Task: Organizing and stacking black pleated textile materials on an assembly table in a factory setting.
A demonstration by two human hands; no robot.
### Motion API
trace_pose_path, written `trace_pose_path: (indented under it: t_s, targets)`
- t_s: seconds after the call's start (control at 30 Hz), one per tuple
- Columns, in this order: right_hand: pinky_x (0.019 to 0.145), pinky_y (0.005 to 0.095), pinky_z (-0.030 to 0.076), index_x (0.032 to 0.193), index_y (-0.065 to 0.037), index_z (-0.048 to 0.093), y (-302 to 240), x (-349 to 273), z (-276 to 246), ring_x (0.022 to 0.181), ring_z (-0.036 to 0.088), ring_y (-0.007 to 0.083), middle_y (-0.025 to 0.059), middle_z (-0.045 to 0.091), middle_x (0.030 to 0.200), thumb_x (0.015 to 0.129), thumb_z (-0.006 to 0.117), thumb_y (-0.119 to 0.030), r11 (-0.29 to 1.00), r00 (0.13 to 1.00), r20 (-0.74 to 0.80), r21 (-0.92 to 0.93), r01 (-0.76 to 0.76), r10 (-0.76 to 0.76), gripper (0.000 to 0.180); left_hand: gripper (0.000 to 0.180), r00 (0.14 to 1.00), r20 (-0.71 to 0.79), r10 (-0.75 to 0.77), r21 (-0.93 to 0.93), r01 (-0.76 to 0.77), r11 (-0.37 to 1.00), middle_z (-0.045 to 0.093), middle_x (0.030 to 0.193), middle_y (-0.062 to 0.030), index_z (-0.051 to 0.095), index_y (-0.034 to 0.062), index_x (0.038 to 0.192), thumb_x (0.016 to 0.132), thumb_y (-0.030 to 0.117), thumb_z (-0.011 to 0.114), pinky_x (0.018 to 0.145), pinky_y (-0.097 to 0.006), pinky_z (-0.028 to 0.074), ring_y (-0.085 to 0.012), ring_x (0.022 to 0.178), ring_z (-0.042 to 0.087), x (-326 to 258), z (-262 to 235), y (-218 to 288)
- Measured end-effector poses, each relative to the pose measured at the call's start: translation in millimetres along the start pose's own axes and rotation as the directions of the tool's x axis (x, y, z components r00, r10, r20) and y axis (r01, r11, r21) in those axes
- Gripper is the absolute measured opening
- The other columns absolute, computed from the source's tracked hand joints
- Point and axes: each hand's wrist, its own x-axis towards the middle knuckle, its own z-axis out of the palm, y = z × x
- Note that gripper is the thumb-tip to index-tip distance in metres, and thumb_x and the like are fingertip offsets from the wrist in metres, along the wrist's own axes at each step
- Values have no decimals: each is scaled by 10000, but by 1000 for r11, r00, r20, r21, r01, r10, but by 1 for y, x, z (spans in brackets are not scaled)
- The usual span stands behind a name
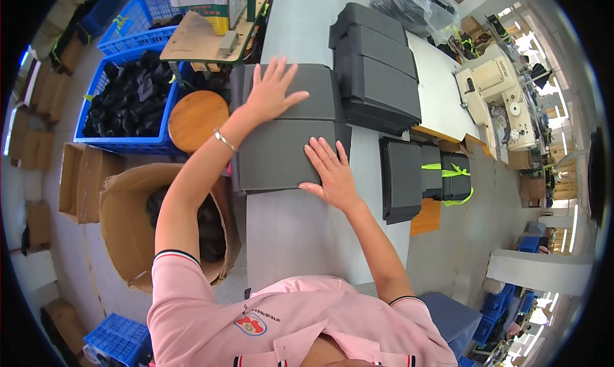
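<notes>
A flat dark grey panel [275, 156] with stitched seams lies on the grey table [307, 239] in front of me. Across its far part, my left hand [272, 95] is spread with the fingers apart, palm down. My right hand [332, 175] rests flat near its right edge, fingers stretched out and thumb apart. Neither hand grips anything. Just beyond and to the right stands a stack of similar dark panels [384, 72]. More dark pieces [401, 178] lie at the table's right edge, beside a bundle tied with a bright yellow-green strap [451, 170].
Left of the table are an open cardboard box [115, 232], a round wooden stool [198, 120] and a blue crate [83, 127] of black pieces. A sewing machine [492, 85] stands at the right. Clear plastic wrap [416, 8] lies at the far end.
</notes>
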Motion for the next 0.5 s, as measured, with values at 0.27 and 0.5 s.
trace_pose_path:
  t_s: [0.27,0.5]
  targets:
    - [1264,564,230,1565,-72,436,-16,-20,0,1539,357,275,111,395,1651,881,755,-511,994,988,-152,-98,-57,42,874,792,990,97,100,94,-109,990,330,1695,-137,376,114,1623,1034,638,450,1272,-612,121,-302,1597,232,-80,-8,59]
    - [1220,518,330,1538,-32,436,-27,-191,-21,1518,377,320,157,335,1673,890,792,-330,999,998,-28,-1,-49,48,797,773,1000,-14,-11,41,11,999,266,1704,-209,331,71,1631,1047,531,542,1283,-547,127,-351,1600,201,-104,-13,105]
